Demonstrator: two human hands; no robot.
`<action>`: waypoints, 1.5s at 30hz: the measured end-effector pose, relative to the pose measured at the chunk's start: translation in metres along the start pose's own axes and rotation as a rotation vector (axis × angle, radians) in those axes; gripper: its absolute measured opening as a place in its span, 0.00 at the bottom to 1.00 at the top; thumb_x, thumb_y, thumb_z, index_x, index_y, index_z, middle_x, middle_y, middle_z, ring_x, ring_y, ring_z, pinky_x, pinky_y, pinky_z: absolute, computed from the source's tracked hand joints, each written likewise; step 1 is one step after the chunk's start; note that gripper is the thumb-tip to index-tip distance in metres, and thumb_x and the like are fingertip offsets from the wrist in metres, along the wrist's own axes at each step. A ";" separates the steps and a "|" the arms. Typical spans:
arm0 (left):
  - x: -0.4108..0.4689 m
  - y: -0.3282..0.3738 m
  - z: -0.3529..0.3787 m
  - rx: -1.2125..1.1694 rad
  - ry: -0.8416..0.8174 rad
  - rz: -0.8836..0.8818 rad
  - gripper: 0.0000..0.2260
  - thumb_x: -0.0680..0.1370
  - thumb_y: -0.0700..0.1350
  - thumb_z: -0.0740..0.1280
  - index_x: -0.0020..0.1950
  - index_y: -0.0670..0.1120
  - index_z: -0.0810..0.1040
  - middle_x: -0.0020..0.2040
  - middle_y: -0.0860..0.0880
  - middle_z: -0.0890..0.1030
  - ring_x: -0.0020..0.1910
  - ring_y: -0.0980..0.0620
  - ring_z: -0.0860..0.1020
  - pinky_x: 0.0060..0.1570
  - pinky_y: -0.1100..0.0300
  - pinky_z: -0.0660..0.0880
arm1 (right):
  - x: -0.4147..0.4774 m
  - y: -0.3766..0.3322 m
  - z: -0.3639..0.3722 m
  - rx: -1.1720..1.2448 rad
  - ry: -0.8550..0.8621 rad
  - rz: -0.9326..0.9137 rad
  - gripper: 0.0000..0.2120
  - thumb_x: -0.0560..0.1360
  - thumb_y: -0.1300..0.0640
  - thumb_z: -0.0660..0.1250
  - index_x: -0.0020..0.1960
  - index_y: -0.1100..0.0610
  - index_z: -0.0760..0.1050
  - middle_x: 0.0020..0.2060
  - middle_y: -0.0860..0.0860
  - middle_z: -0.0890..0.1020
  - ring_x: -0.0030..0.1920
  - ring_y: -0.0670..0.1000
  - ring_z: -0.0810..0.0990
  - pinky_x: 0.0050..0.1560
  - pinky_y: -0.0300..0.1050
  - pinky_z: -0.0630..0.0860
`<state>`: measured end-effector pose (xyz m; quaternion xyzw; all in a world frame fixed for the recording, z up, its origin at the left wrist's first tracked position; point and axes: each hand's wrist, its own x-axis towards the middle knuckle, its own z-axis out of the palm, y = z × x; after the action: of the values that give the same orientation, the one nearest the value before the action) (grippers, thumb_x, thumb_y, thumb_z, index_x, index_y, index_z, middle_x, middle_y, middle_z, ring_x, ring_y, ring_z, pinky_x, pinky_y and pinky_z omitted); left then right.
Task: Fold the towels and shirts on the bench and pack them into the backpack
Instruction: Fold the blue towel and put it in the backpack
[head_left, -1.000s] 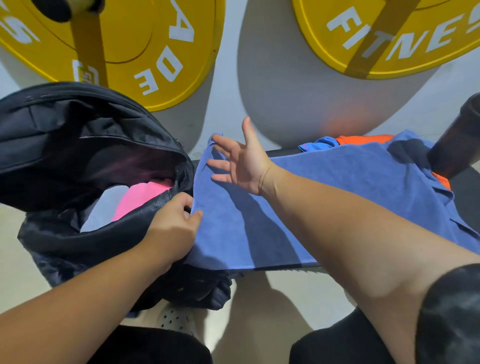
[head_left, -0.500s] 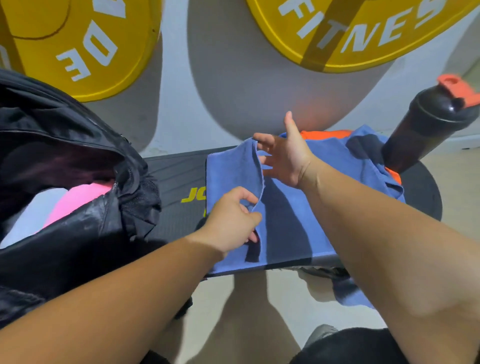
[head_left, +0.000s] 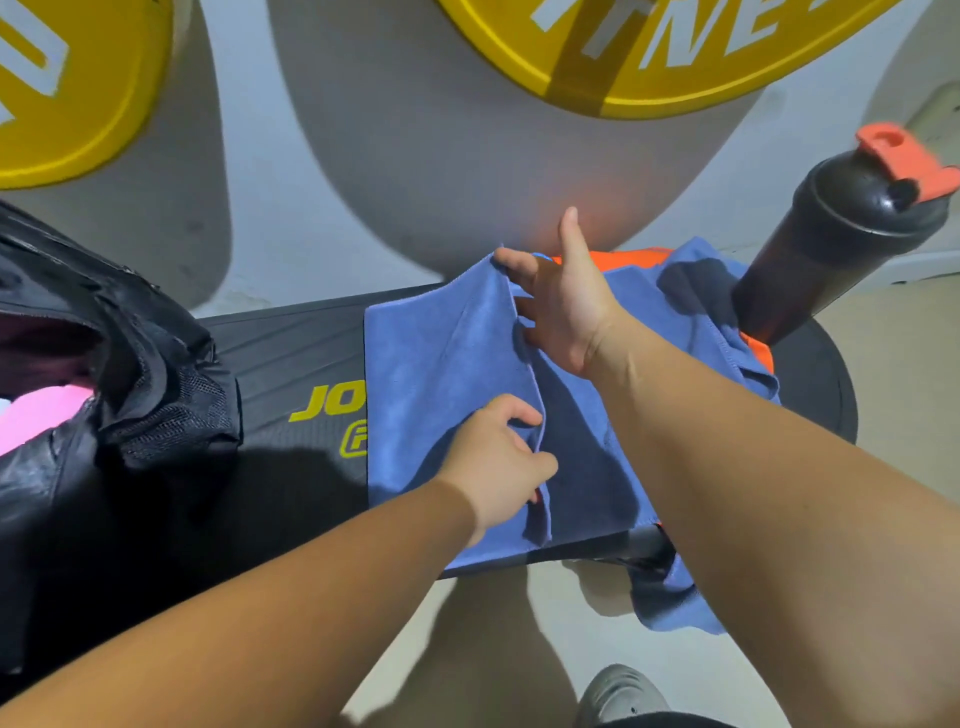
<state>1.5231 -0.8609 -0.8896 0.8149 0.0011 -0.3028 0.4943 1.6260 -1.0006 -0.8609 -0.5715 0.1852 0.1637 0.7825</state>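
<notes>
Folding a blue towel (head_left: 441, 364) on the worktop (head_left: 291, 353): left hand (head_left: 498, 457) pinching the raised fold's near end, right hand (head_left: 566, 306) grasping its far end; beside an open backpack (head_left: 145, 374).

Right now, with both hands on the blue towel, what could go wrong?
1. The shaker bottle stands beside the orange garment; a pull by the right hand might tip it.
2. A blue cloth hangs over the bench edge and may slide to the floor.
3. The left hand pinches the blue towel at one spot, so the fold may skew.
</notes>
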 end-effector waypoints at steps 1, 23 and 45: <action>0.001 0.001 0.002 -0.006 -0.017 0.001 0.15 0.74 0.39 0.67 0.56 0.55 0.73 0.29 0.53 0.78 0.33 0.50 0.79 0.46 0.46 0.81 | 0.001 0.001 -0.003 -0.010 0.009 0.004 0.43 0.76 0.25 0.41 0.68 0.52 0.77 0.63 0.43 0.80 0.62 0.52 0.79 0.62 0.49 0.72; -0.023 -0.083 -0.111 0.698 0.231 -0.139 0.21 0.73 0.60 0.70 0.31 0.45 0.72 0.32 0.47 0.78 0.38 0.46 0.77 0.41 0.55 0.74 | -0.004 0.066 0.085 -1.668 -0.282 -0.173 0.28 0.80 0.31 0.40 0.77 0.34 0.57 0.80 0.47 0.55 0.80 0.57 0.49 0.75 0.65 0.49; -0.041 -0.084 -0.158 1.231 0.204 -0.138 0.09 0.78 0.44 0.64 0.57 0.47 0.77 0.56 0.47 0.79 0.57 0.46 0.79 0.51 0.57 0.75 | 0.020 0.079 0.188 -0.942 -0.270 -0.189 0.31 0.83 0.36 0.47 0.75 0.54 0.69 0.77 0.46 0.59 0.77 0.50 0.59 0.78 0.54 0.52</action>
<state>1.5420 -0.6781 -0.8845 0.9730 -0.0735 -0.2000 -0.0889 1.6262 -0.7974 -0.8844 -0.8508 -0.0647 0.2305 0.4677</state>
